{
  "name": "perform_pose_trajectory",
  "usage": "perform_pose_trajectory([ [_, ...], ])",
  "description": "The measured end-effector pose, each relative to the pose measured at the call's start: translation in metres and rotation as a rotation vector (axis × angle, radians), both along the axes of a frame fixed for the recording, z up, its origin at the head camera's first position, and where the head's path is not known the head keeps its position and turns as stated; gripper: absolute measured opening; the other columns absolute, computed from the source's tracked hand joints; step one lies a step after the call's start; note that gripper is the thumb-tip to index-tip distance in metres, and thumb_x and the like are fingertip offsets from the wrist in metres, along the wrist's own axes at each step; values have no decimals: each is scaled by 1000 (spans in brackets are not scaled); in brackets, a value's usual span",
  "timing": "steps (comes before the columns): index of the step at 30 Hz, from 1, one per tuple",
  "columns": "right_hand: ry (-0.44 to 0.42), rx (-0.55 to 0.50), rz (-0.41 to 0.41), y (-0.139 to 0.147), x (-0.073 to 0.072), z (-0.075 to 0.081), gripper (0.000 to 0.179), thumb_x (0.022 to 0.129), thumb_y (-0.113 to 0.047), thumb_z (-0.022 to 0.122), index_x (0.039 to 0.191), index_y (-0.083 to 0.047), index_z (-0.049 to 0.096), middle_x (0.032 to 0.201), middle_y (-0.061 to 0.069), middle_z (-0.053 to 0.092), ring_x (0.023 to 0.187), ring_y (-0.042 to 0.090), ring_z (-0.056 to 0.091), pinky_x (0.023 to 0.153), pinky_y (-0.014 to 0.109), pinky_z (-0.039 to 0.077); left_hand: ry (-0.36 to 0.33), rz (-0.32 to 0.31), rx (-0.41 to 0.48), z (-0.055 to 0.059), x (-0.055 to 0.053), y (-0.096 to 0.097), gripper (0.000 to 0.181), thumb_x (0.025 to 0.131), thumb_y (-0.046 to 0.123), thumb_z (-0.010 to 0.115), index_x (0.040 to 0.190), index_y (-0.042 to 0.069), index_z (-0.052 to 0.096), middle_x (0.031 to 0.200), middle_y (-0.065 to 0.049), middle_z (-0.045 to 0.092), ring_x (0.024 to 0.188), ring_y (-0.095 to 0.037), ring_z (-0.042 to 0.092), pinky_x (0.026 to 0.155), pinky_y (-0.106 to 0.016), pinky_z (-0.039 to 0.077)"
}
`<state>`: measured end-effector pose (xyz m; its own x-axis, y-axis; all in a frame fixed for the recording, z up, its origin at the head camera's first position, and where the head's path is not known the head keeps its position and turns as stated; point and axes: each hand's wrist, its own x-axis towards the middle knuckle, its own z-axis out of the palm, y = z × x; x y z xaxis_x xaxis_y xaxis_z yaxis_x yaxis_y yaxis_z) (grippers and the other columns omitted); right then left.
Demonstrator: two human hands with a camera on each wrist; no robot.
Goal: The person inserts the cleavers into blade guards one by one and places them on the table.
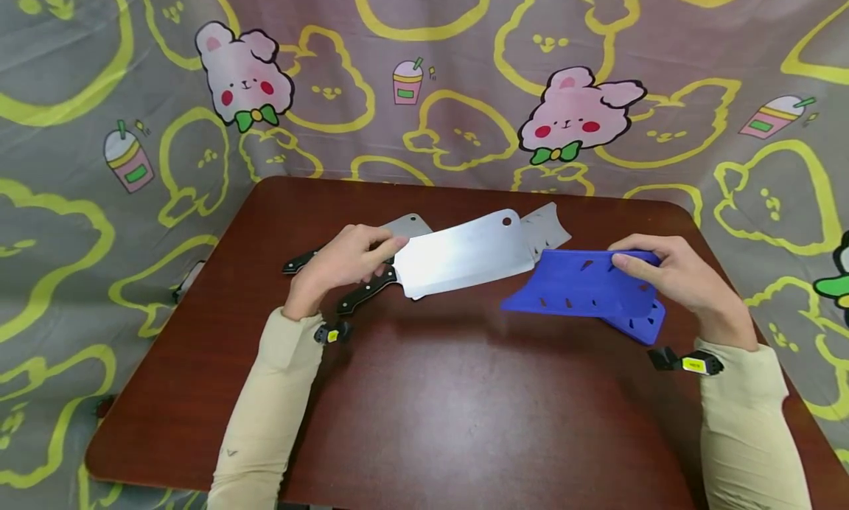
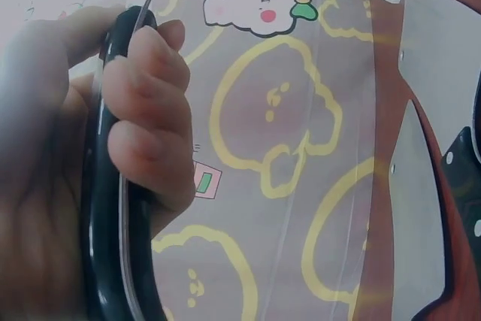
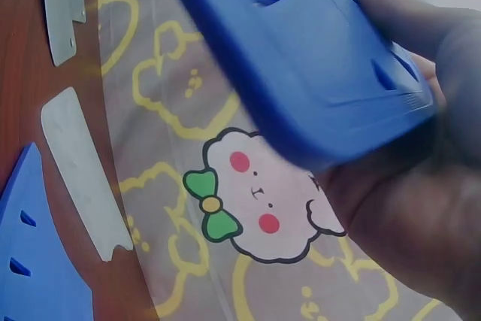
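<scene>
My left hand grips a cleaver by its black handle, fingers wrapped round it. The broad shiny blade of this cleaver points right, over the table. My right hand pinches a blue plastic knife sheath with slanted slots, thumb on its near face. This sheath is held up, its flared end toward the cleaver. Beneath it lies a second blue sheath, partly covered in the head view. A pale grey slotted sheath lies behind the blade's tip, partly hidden by it.
Two more cleavers with black handles lie near my left hand: one with its handle below it, one with its blade behind. All rest on a brown table with rounded corners. A patterned curtain hangs around the back and sides.
</scene>
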<state>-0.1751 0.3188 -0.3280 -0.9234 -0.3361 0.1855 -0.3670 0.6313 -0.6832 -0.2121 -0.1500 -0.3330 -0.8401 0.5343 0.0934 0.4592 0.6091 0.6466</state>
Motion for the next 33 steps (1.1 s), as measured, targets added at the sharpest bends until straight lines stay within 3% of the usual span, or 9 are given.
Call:
perform_pose_trajectory([
  [6, 76, -81, -36, -2, 1, 0, 14, 88, -7, 62, 100, -9, 66, 76, 0, 61, 57, 14, 51, 48, 28, 39, 5, 13, 5, 3, -1, -2, 45, 94, 50, 41, 81, 12, 59, 58, -3, 54, 45, -17, 52, 47, -32, 45],
  [14, 104, -195, -20, -7, 0, 1, 14, 84, 2, 63, 97, -2, 65, 63, 0, 54, 43, 17, 43, 39, 30, 33, 26, 49, 25, 2, 0, -1, 43, 93, 52, 41, 76, 16, 54, 56, -3, 54, 46, -18, 53, 52, -32, 46],
  [27, 84, -189, -22, -12, 1, 1, 12, 85, -1, 63, 96, -4, 65, 59, -1, 52, 42, 16, 44, 40, 30, 34, 10, 38, 12, 1, 0, 3, 43, 94, 53, 40, 83, 16, 60, 58, -3, 55, 48, -17, 54, 51, -32, 47],
  [33, 94, -176, -22, -13, 2, 1, 12, 86, -2, 63, 97, -5, 66, 66, 0, 56, 46, 15, 49, 41, 29, 35, -1, 31, 18, 1, 0, 1, 40, 94, 52, 40, 84, 18, 59, 59, -3, 55, 48, -19, 54, 50, -33, 46],
])
